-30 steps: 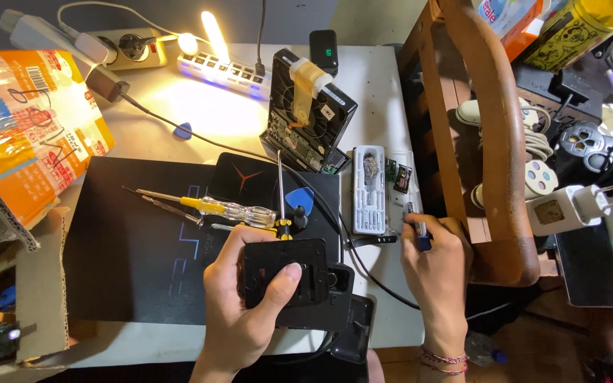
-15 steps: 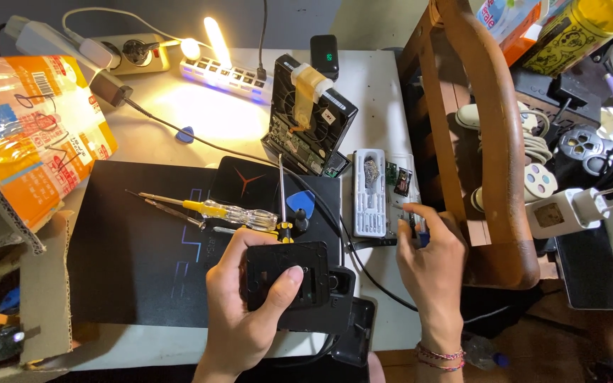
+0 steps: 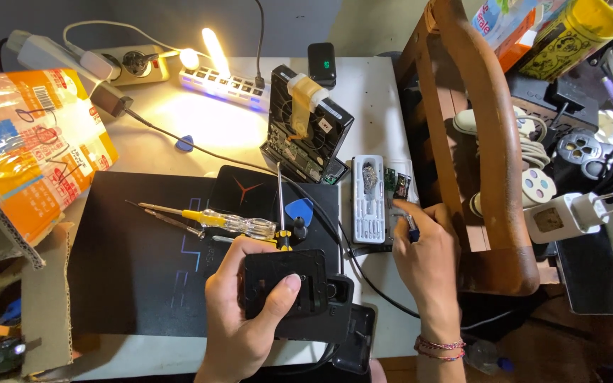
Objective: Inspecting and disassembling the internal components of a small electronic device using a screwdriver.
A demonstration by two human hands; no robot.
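Nearest to me, the left hand [image 3: 239, 323] holds a black plastic device [image 3: 289, 292] over the bench [image 3: 374, 92] edge, its grip closed around it, thumb on top. This device could slip down, because part of it hangs past the edge. The right hand [image 3: 428, 259] pinches a small blue-handled tool [image 3: 411, 230] beside the white bit case [image 3: 368, 198]; a careless move may knock the case or drag the black cable [image 3: 363, 273]. Farther, the loose screwdrivers [image 3: 228, 223] on the black console [image 3: 133, 248] may roll.
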